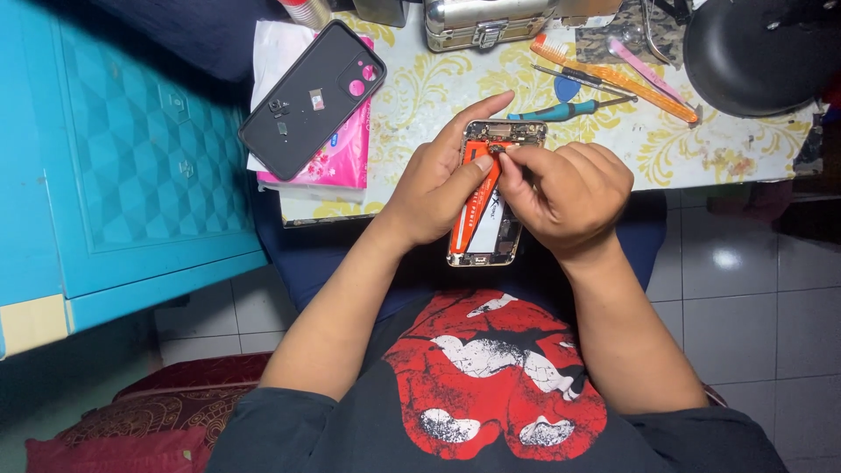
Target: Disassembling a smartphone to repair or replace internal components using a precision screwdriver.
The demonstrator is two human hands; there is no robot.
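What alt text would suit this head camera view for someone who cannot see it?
A left hand holds an opened smartphone with an orange-and-white battery while the right hand pinches something at its top. Behind, a floral-covered table carries a black phone back cover and a teal-handled screwdriver.

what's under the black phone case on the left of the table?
The black phone case lies on a pink tissue pack, with white paper beneath. The case hides the pack's top and anything else between them.

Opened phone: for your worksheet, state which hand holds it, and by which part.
The left hand grips the opened phone along its left edge. The right hand pinches at something tiny near the top; what, cannot be told.
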